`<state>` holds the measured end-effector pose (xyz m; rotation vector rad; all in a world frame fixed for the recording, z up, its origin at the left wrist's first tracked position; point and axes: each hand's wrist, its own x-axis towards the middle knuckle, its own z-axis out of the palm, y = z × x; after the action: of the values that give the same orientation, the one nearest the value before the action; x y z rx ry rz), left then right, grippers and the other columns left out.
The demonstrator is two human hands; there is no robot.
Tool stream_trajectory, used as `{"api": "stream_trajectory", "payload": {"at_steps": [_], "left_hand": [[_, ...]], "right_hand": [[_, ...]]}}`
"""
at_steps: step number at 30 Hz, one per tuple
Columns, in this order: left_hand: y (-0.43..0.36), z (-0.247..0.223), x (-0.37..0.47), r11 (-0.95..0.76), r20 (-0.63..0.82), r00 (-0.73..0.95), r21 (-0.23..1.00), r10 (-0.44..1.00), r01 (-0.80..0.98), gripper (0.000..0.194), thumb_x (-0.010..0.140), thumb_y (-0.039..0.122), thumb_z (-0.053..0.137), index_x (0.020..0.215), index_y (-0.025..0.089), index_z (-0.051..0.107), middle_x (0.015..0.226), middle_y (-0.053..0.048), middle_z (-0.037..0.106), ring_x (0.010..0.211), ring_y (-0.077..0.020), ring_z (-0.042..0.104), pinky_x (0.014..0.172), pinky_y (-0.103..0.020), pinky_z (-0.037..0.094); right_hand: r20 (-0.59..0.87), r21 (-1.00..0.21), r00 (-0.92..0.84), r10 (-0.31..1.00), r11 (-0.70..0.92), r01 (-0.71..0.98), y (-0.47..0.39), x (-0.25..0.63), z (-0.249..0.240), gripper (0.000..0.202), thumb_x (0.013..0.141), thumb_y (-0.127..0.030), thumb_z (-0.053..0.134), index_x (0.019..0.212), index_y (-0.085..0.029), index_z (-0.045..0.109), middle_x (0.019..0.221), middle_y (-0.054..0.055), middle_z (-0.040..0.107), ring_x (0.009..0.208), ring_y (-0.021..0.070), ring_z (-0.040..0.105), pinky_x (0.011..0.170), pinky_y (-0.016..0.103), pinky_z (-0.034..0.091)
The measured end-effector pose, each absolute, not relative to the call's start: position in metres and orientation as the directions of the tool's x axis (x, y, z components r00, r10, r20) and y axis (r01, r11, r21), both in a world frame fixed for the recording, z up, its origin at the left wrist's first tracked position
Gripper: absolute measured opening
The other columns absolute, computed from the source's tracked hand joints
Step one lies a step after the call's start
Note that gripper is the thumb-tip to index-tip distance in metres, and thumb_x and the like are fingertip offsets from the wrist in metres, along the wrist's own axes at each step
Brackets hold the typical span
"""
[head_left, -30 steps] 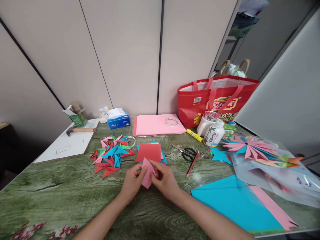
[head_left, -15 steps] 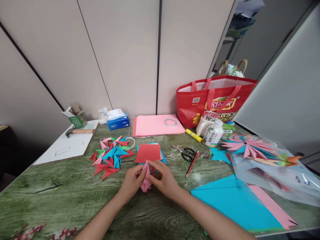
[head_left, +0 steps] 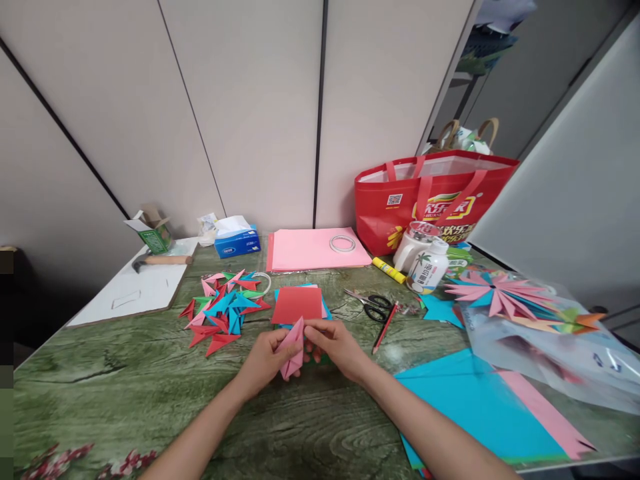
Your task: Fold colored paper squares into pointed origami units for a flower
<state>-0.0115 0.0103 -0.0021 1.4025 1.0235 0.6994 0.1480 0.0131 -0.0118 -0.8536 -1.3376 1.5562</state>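
Note:
Between my hands, above the table, is a pink sheet of origami paper (head_left: 294,357), folded to a narrow pointed shape. My left hand (head_left: 266,360) is closed on its left side, thumb on the front face. At the paper's upper right edge, my right hand (head_left: 336,347) pinches with thumb and forefinger, its other fingers partly hidden behind. Just beyond lies a stack of square sheets, a red one (head_left: 297,305) on top. A pile of folded red, blue, pink and green paper pieces (head_left: 225,308) sits to the left.
Scissors (head_left: 373,307), a red pencil (head_left: 385,328) and a glue stick (head_left: 389,270) lie right of the stack. Behind are pink sheets (head_left: 305,250), a tissue box (head_left: 237,243) and a red bag (head_left: 377,213). A hammer (head_left: 167,261) lies left; blue paper (head_left: 465,400) lies right.
My right hand has shifted slightly right, from the front of the pink paper to its edge. The paper now tilts to the right, its front more exposed. The view has shifted slightly.

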Motion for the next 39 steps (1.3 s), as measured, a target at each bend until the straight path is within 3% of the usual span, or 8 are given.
{"api": "stream_trajectory", "payload": {"at_steps": [7, 13, 20, 31, 37, 39], "left_hand": [[0.007, 0.003, -0.009, 0.111, -0.192, 0.434, 0.972, 0.880, 0.205, 0.031, 0.070, 0.042, 0.058, 0.075, 0.012, 0.063, 0.063, -0.006, 0.067, 0.042, -0.0108, 0.054, 0.038, -0.018, 0.039], [0.006, 0.002, -0.005, 0.121, -0.196, 0.390, 0.970, 0.900, 0.209, 0.028, 0.067, 0.040, 0.061, 0.069, 0.012, 0.064, 0.057, -0.004, 0.066, 0.038, -0.0091, 0.051, 0.035, -0.017, 0.036], [0.003, 0.005, -0.002, 0.143, -0.224, 0.354, 0.960, 0.908, 0.239, 0.019, 0.065, 0.030, 0.063, 0.063, 0.011, 0.064, 0.046, 0.000, 0.059, 0.036, -0.0065, 0.045, 0.033, -0.015, 0.032], [0.003, 0.004, 0.000, 0.166, -0.256, 0.321, 0.945, 0.912, 0.283, 0.018, 0.064, 0.028, 0.062, 0.059, 0.011, 0.063, 0.043, 0.001, 0.059, 0.034, -0.0075, 0.046, 0.033, -0.016, 0.032], [0.003, 0.000, 0.000, 0.190, -0.277, 0.360, 0.947, 0.891, 0.260, 0.020, 0.065, 0.030, 0.062, 0.060, 0.010, 0.060, 0.049, -0.002, 0.063, 0.035, -0.0076, 0.048, 0.033, -0.016, 0.034], [0.002, -0.002, 0.000, 0.198, -0.270, 0.359, 0.954, 0.893, 0.226, 0.021, 0.065, 0.031, 0.062, 0.063, 0.010, 0.060, 0.053, -0.003, 0.065, 0.036, -0.0076, 0.049, 0.034, -0.017, 0.036]], "right_hand": [[0.014, -0.977, -0.277, 0.961, -0.046, -0.209, 0.013, 0.146, -0.011, 0.030, 0.068, -0.044, 0.060, 0.070, -0.014, 0.065, 0.053, -0.004, 0.048, 0.042, 0.0044, 0.038, 0.039, 0.016, 0.032], [-0.024, -0.965, -0.182, 0.983, -0.070, -0.251, 0.013, 0.145, -0.013, 0.025, 0.063, -0.039, 0.065, 0.066, -0.014, 0.067, 0.052, -0.003, 0.054, 0.046, 0.0067, 0.044, 0.043, 0.018, 0.037], [-0.010, -0.969, -0.128, 0.992, -0.041, -0.243, 0.016, 0.147, -0.018, 0.025, 0.064, -0.038, 0.065, 0.072, -0.015, 0.069, 0.069, 0.002, 0.065, 0.059, 0.0114, 0.054, 0.049, 0.021, 0.043], [-0.027, -0.971, -0.124, 0.992, -0.056, -0.232, 0.016, 0.147, -0.015, 0.026, 0.061, -0.039, 0.066, 0.063, -0.013, 0.065, 0.060, 0.000, 0.060, 0.053, 0.0094, 0.049, 0.049, 0.021, 0.039], [-0.031, -0.988, -0.114, 0.993, -0.048, -0.149, 0.019, 0.150, -0.015, 0.031, 0.061, -0.040, 0.065, 0.048, -0.014, 0.054, 0.043, -0.005, 0.046, 0.042, 0.0063, 0.039, 0.043, 0.020, 0.033], [-0.044, -0.986, -0.131, 0.990, -0.065, -0.156, 0.019, 0.149, -0.015, 0.030, 0.062, -0.041, 0.064, 0.051, -0.014, 0.054, 0.046, -0.005, 0.048, 0.043, 0.0067, 0.041, 0.044, 0.020, 0.034]]}}
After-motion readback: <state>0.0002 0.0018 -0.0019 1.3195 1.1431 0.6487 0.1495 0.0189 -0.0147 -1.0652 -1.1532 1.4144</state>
